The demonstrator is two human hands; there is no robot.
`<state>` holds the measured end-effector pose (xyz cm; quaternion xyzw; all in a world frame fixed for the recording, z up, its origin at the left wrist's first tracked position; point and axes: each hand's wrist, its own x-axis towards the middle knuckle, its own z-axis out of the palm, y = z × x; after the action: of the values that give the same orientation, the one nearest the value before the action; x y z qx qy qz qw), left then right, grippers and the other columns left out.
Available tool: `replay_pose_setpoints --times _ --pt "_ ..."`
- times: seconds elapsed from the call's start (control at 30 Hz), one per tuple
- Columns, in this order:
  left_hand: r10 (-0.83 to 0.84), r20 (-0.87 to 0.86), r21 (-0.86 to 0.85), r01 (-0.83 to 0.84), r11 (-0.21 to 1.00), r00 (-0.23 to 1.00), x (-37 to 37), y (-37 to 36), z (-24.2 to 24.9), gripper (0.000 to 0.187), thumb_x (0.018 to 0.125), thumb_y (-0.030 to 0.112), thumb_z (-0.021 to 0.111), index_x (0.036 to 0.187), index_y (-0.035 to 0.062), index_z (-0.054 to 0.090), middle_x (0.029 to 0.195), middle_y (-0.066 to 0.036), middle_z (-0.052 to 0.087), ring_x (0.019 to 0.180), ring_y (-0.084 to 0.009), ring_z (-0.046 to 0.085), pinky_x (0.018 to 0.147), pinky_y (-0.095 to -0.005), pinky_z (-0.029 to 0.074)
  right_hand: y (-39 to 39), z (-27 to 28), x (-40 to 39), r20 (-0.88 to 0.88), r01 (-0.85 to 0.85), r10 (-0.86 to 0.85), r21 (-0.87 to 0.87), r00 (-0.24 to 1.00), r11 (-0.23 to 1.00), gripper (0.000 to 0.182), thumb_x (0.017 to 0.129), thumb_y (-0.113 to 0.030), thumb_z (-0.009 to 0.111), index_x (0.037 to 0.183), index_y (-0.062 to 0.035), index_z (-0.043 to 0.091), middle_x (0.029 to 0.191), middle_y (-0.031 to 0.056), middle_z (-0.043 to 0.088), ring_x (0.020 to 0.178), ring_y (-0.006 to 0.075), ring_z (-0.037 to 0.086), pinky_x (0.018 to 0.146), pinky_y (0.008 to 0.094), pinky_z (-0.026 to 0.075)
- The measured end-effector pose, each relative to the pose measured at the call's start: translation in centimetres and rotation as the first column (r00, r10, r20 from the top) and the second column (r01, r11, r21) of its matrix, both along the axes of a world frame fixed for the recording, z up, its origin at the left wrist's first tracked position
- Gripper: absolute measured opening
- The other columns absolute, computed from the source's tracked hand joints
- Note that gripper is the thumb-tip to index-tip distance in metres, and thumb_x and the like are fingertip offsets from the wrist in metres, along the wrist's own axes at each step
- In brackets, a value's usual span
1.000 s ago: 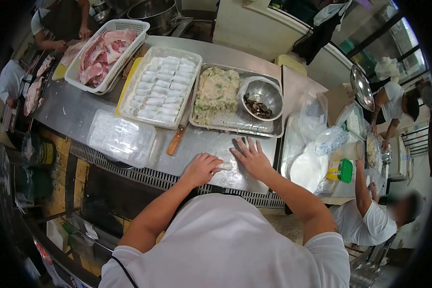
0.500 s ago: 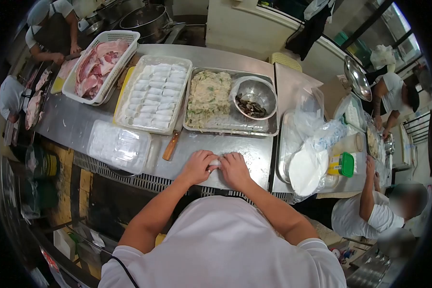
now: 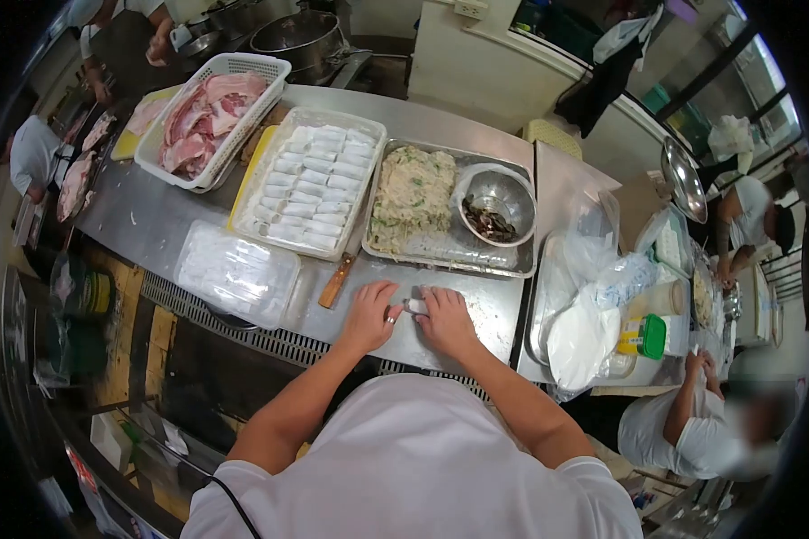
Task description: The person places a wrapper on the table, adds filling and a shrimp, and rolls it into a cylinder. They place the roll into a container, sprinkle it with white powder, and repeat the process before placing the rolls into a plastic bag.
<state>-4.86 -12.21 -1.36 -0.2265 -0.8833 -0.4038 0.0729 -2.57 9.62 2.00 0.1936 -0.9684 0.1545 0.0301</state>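
Note:
A small white wrapped roll (image 3: 415,306), like an uncooked spring roll, lies on the steel table in front of me. The fingertips of my right hand (image 3: 446,320) close on its right end. Just left of it, my left hand (image 3: 369,316) rests on the table with loosely bent fingers, a ring on one, and a small gap to the roll. Beyond my hands, a white tray (image 3: 370,194) carries rows of similar rolls. A metal tray (image 3: 503,268) holds a pale filling with green bits (image 3: 413,193) and a steel bowl (image 3: 531,211) of dark pieces.
A wooden-handled tool (image 3: 336,282) and a clear lidded container (image 3: 235,274) lie to the left. Raw meat (image 3: 214,121) fills a white basket (image 3: 280,74). On the right are plastic bags, a white round stack (image 3: 584,349) and a yellow-green tub (image 3: 643,337). Other people work on both sides.
My left hand has drawn back from the roll, leaving a gap, while my right hand stays on it. The whole view has shifted slightly.

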Motion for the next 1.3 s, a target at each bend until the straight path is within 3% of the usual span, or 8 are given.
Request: replay_pose_setpoints --times 0.2,0.3,0.4,0.6,0.77,0.97,1.07,1.3 --pt "0.063 -0.008 -0.017 -0.064 0.998 0.998 1.6 -2.4 -0.1 0.04 0.096 0.023 0.069 0.129 0.0024 0.062 0.127 -0.017 0.062 0.116 -0.0381 0.057 0.102 -0.0487 0.044 -0.8 0.4 -1.7 0.224 0.138 -0.069 -0.307 0.972 0.942 0.044 0.097 -0.017 0.071 0.136 0.0011 0.062 0.118 0.0156 0.07 0.108 0.0306 0.066 0.096 0.0419 0.051" --pt "0.037 -0.035 -0.08 -0.04 0.996 0.999 1.4 -2.3 0.3 0.037 0.095 0.024 0.069 0.126 0.0044 0.063 0.125 -0.013 0.064 0.115 -0.0341 0.059 0.101 -0.0473 0.044 -2.7 2.3 -5.5 0.663 0.541 -0.027 -0.585 0.748 0.604 0.041 0.098 -0.012 0.07 0.136 0.0022 0.062 0.105 0.0087 0.072 0.092 0.0171 0.067 0.082 0.033 0.054" --pt "0.029 -0.015 -0.084 -0.031 0.996 0.999 1.6 -2.4 0.3 0.038 0.095 0.026 0.068 0.126 0.0043 0.063 0.125 -0.013 0.064 0.116 -0.0336 0.059 0.101 -0.0474 0.044 -5.8 7.0 -12.0 0.685 0.612 0.169 -0.716 0.709 0.335 0.034 0.099 -0.012 0.067 0.13 0.0021 0.067 0.104 0.003 0.071 0.089 0.011 0.064 0.079 0.0275 0.052" --pt "0.044 -0.009 -0.073 -0.044 0.996 0.999 1.5 -2.6 -0.4 0.037 0.096 0.025 0.067 0.128 0.0055 0.063 0.125 -0.012 0.065 0.117 -0.0307 0.059 0.102 -0.0449 0.044 -13.3 9.7 -27.5 0.513 0.327 0.12 -0.692 0.85 0.644 0.04 0.088 -0.015 0.074 0.124 0.0011 0.07 0.094 0.0066 0.071 0.084 0.0159 0.064 0.076 0.0326 0.053" --pt "0.049 0.048 -0.076 -0.045 0.996 0.998 1.6 -2.8 -0.7 0.038 0.095 0.025 0.069 0.127 0.0048 0.064 0.124 -0.013 0.066 0.116 -0.0318 0.061 0.1 -0.045 0.047 -19.9 8.7 -37.2 0.184 0.098 -0.027 -0.391 0.983 0.915 0.047 0.079 -0.017 0.074 0.123 0.0008 0.071 0.105 0.022 0.075 0.1 0.0357 0.072 0.089 0.0434 0.056" --pt "0.049 0.036 -0.034 -0.048 0.998 0.998 1.2 -3.1 -0.5 0.04 0.096 0.026 0.069 0.128 0.0019 0.063 0.123 -0.014 0.066 0.116 -0.0313 0.061 0.101 -0.0444 0.048 -25.4 7.1 -41.9 0.072 -0.075 0.088 -0.167 0.994 0.983 0.042 0.081 -0.012 0.068 0.122 -0.0006 0.073 0.117 0.0249 0.074 0.112 0.0407 0.07 0.102 0.0461 0.054" --pt "0.052 0.037 -0.03 -0.051 0.998 0.998 1.3 -3.1 -0.7 0.042 0.097 0.027 0.068 0.129 0.0013 0.062 0.124 -0.014 0.066 0.117 -0.0309 0.061 0.102 -0.0436 0.047 -25.9 4.7 -44.0 0.28 -0.157 0.165 -0.048 0.946 0.986 0.042 0.083 -0.012 0.067 0.123 -0.003 0.075 0.119 0.0247 0.074 0.113 0.0375 0.071 0.1 0.0436 0.055" --pt "0.015 0.082 -0.004 -0.014 1.0 0.997 1.4 -2.9 -0.4 0.042 0.094 0.027 0.07 0.13 0.0049 0.062 0.124 -0.014 0.066 0.12 -0.0338 0.059 0.105 -0.0493 0.044 -17.2 7.7 -31.2 -0.122 -0.153 0.108 -0.468 0.987 0.871 0.03 0.087 -0.014 0.068 0.114 -0.0036 0.077 0.106 0.0227 0.073 0.104 0.0416 0.069 0.096 0.0472 0.054"
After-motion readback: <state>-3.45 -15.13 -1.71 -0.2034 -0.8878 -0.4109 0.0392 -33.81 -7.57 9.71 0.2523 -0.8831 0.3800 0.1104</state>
